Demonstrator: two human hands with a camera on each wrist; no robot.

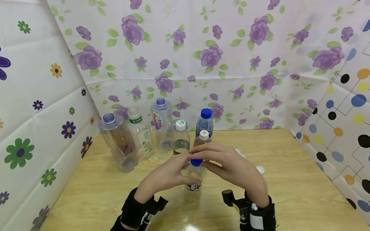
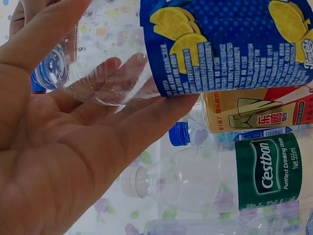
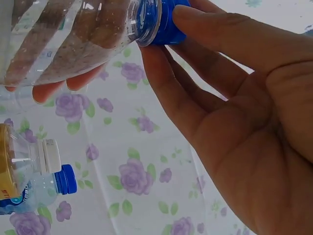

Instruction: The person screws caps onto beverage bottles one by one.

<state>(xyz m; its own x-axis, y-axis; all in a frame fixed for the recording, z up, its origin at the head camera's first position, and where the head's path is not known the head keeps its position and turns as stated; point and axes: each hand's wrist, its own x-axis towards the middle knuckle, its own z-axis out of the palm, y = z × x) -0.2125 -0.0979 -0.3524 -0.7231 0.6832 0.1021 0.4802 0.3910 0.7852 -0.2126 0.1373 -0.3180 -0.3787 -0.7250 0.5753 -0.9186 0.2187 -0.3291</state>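
Note:
A clear plastic bottle stands upright on the table in front of me, its blue label printed with lemon slices. My left hand holds it round the upper body, thumb on the near side and fingers on the far side. At the bottle's mouth is a blue cap. From the right, my right hand pinches that cap between thumb and fingers. Whether the cap is tight or loose cannot be seen. Just behind stands a white-capped bottle, partly hidden by the right hand.
A green-labelled Cestbon bottle and a blue-capped bottle stand behind. To the left are three uncapped ones: a wide bottle, a green-necked bottle and a tall bottle. A white cap lies right, near others.

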